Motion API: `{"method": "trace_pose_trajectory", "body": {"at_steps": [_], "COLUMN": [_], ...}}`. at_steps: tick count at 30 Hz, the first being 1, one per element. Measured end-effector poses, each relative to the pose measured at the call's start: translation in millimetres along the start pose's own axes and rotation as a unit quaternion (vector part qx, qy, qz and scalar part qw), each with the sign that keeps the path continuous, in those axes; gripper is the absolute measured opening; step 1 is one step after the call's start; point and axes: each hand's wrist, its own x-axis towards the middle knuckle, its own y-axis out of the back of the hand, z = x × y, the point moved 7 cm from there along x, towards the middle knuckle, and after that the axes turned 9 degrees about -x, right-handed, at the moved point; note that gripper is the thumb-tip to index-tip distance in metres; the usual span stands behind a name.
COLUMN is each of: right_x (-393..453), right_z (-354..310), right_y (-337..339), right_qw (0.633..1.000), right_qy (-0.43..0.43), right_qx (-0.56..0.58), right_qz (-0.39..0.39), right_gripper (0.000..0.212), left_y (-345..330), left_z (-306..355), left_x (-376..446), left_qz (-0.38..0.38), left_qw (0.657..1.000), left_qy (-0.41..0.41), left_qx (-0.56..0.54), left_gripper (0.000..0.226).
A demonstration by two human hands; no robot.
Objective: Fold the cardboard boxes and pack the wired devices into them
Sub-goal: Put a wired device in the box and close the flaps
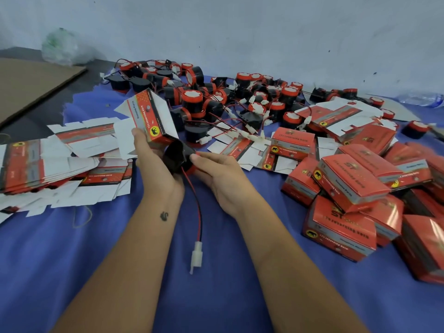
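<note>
Box (153, 116) sits in my left hand (153, 162), fingers curled round its bottom end, flaps still open. My right hand (216, 174) pinches the horn (179, 158) just under the box. Its wire (195, 203) hangs down with the white plug (196, 257) at the end. The wire could catch on a flap, or stick out so the box will not close. I cannot see inside the box. Closed boxes (348, 183) pile up on my right; I cannot tell what is in them. Flat ones (60, 164) lie left.
</note>
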Motion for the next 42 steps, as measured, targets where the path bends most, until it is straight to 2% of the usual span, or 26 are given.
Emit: {"method": "trace_pose_trajectory", "body": {"at_steps": [5,8,11,13,16,18,21,23,26,28,30,32,35,38,42], "right_x": [1.3,1.6,1.5,-0.1,-11.8,-23.6,-45.6,-59.6,-75.7,-78.5,-77.4,-74.7,-63.0,-49.6,-32.6], "right_z": [-1.6,-1.7,-5.7,-18.3,-42.6,-59.6,-82.9,-91.1,-97.5,-98.4,-99.6,-99.0,-95.0,-83.0,-62.3], "right_y": [-4.1,3.2,17.3,31.8,49.1,54.6,54.5,53.1,41.8,35.2,30.9,27.4,18.6,9.3,8.2], "right_qw": [0.999,0.998,0.994,0.983,0.954,0.926,0.861,0.801,0.684,0.640,0.634,0.627,0.642,0.630,0.673], "right_qy": [-0.024,-0.036,-0.031,0.025,0.124,0.204,0.329,0.383,0.451,0.484,0.499,0.497,0.450,0.394,0.316], "right_qx": [0.044,0.040,0.024,0.012,-0.034,-0.052,-0.107,-0.183,-0.339,-0.387,-0.399,-0.426,-0.503,-0.602,-0.635], "right_qz": [-0.001,0.018,0.103,0.180,0.270,0.315,0.372,0.421,0.462,0.454,0.437,0.424,0.364,0.293,0.212], "right_gripper": [0.011,0.018,0.035,0.047,0.048,0.046,0.053,0.053,0.053,0.059,0.062,0.062,0.057,0.052,0.060], "left_y": [-3.1,-3.8,-2.1,-0.8,1.1,-0.3,-5.3,-6.7,-5.5,-6.8,-10.6,-14.4,-15.4,-15.3,-15.7], "left_z": [-5.6,-6.6,-3.3,3.4,9.3,10.9,9.7,7.1,1.9,-0.1,-1.9,-5.4,-13.1,-11.1,-7.5], "left_x": [-2.3,-1.4,1.1,4.7,7.2,6.7,6.9,8.0,8.5,9.4,8.9,7.1,3.2,2.7,3.6], "left_qz": [-0.010,-0.010,-0.001,0.004,-0.001,-0.015,-0.051,-0.071,-0.081,-0.103,-0.148,-0.209,-0.281,-0.287,-0.291], "left_qw": [0.999,0.993,0.985,0.980,0.978,0.975,0.969,0.965,0.957,0.947,0.926,0.890,0.851,0.854,0.857], "left_qy": [-0.002,-0.032,-0.070,-0.108,-0.139,-0.147,-0.140,-0.127,-0.089,-0.074,-0.062,-0.046,-0.010,-0.009,-0.015], "left_qx": [0.050,0.114,0.159,0.167,0.156,0.166,0.199,0.217,0.263,0.295,0.341,0.402,0.444,0.433,0.426], "left_gripper": [0.068,0.066,0.058,0.059,0.058,0.049,0.045,0.046,0.049,0.051,0.051,0.053,0.055,0.054,0.056]}}
